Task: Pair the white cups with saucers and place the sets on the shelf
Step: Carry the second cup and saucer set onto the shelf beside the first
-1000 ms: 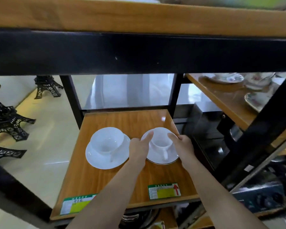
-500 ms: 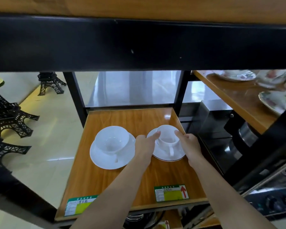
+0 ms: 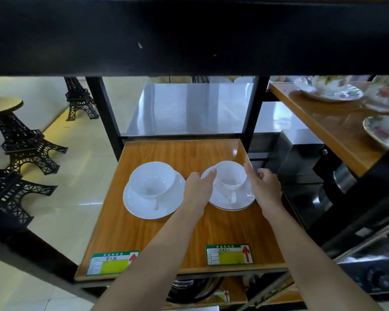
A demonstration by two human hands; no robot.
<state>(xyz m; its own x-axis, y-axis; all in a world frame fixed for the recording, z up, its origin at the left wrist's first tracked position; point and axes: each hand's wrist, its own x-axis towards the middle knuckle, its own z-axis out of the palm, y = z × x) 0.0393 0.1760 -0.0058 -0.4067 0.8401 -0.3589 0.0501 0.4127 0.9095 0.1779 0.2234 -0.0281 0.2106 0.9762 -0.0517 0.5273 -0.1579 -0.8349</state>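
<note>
A: Head view, entry one. Wooden shelf (image 3: 177, 241) holds two white sets side by side. Left set: cup (image 3: 152, 181) seated in its saucer (image 3: 144, 209), handle toward the camera, no hand on it.

B: And the right set?

A: Right cup (image 3: 230, 176) sits on a dark-rimmed saucer (image 3: 225, 203), handle also toward the camera. Both hands flank it. Left hand (image 3: 197, 189): fingers partly extended, index tip against the cup's left rim. Right hand (image 3: 265, 189): index stretched along the cup's right rim, other fingers curled loosely behind.

B: A real grip, then?

A: Fingertip contact on both sides of the rim; whether they press or merely touch, I cannot tell. Cup is upright and rests on its saucer.

B: Position on the board?

A: Right set lies near the shelf's right edge, just beside the left set; the two saucers look close, contact unclear behind the left hand.

B: Surroundings?

A: Two green-and-yellow price labels (image 3: 229, 254) on the front edge. Black tower models (image 3: 20, 144) stand on the floor to the left. Floral dishes (image 3: 328, 90) on a neighbouring shelf, upper right.
</note>
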